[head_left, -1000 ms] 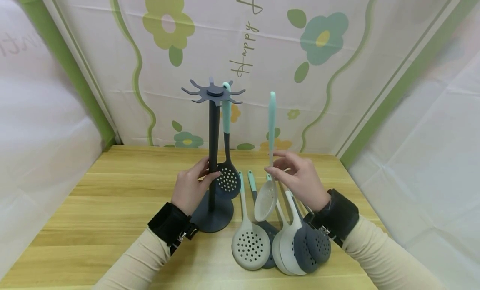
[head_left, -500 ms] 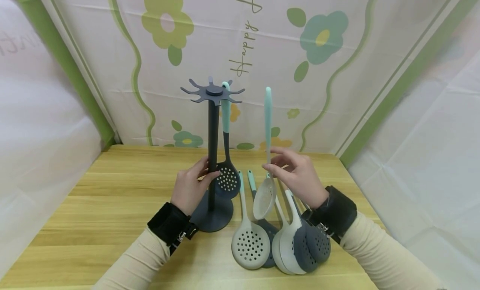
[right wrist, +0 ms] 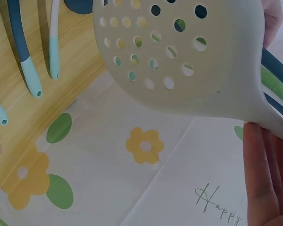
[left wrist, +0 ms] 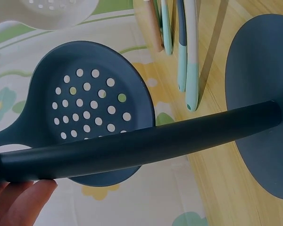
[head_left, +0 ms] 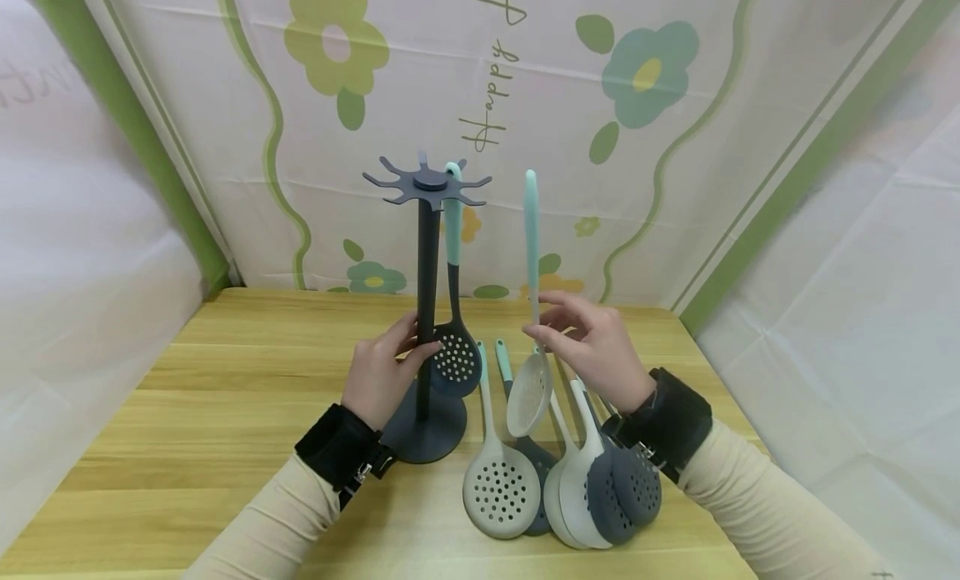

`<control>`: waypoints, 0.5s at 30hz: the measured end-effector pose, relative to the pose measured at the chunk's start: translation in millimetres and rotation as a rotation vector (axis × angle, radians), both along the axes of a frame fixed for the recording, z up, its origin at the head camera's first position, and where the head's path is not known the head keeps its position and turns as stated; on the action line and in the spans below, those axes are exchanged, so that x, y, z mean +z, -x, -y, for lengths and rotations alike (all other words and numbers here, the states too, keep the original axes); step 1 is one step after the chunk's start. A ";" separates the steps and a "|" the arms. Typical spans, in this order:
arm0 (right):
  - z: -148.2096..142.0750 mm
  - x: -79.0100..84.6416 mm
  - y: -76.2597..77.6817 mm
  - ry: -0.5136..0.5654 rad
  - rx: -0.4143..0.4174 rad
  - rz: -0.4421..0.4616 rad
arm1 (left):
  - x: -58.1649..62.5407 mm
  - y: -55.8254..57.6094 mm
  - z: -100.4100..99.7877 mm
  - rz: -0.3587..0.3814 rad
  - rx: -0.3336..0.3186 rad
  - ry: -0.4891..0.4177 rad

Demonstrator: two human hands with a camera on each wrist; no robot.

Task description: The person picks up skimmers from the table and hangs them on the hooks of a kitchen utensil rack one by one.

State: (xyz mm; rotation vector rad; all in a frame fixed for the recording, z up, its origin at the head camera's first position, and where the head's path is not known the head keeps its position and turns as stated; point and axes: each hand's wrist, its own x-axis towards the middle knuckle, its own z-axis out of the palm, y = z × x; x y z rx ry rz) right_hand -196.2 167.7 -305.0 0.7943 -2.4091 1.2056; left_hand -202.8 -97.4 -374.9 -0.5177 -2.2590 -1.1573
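Observation:
With fingers and thumb, my left hand point(head_left: 382, 376) grips the dark pole of a utensil stand point(head_left: 427, 272) topped by a ring of hooks. A dark skimmer point(head_left: 455, 359) with a mint handle hangs from one hook, its bowl beside that hand. My right hand point(head_left: 596, 347) pinches the neck of a pale grey skimmer point(head_left: 528, 397), held upright in the air, mint handle up, right of the stand. In the right wrist view, the pale skimmer's holed bowl point(right wrist: 179, 61) fills the top. The left wrist view shows the pole point(left wrist: 132, 150) crossing in front of the dark bowl.
Right of the stand's round base point(head_left: 426, 434), several utensils lie on the wooden table point(head_left: 247, 380): a grey skimmer point(head_left: 501, 492), a white ladle-like utensil point(head_left: 581, 497) and dark slotted ones point(head_left: 637, 484). They overlap one another. A flowered cloth point(head_left: 420, 72) hangs behind.
My right hand has moved slightly left and up with the pale skimmer, bringing its handle closer to the stand. The left hand stays on the pole.

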 end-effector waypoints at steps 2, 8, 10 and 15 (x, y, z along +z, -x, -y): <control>1.0 0.4 0.3 -0.003 0.000 0.002 | -0.1 -0.3 0.0 0.002 -0.001 -0.002; 4.8 1.6 2.2 0.002 0.014 0.000 | 0.0 -1.3 0.1 0.012 -0.003 -0.007; 5.7 1.9 3.2 0.000 0.017 -0.004 | 0.0 -1.4 0.1 0.011 -0.003 -0.007; 6.7 2.8 5.4 -0.012 0.019 -0.005 | 0.1 -0.6 0.2 0.006 0.002 -0.001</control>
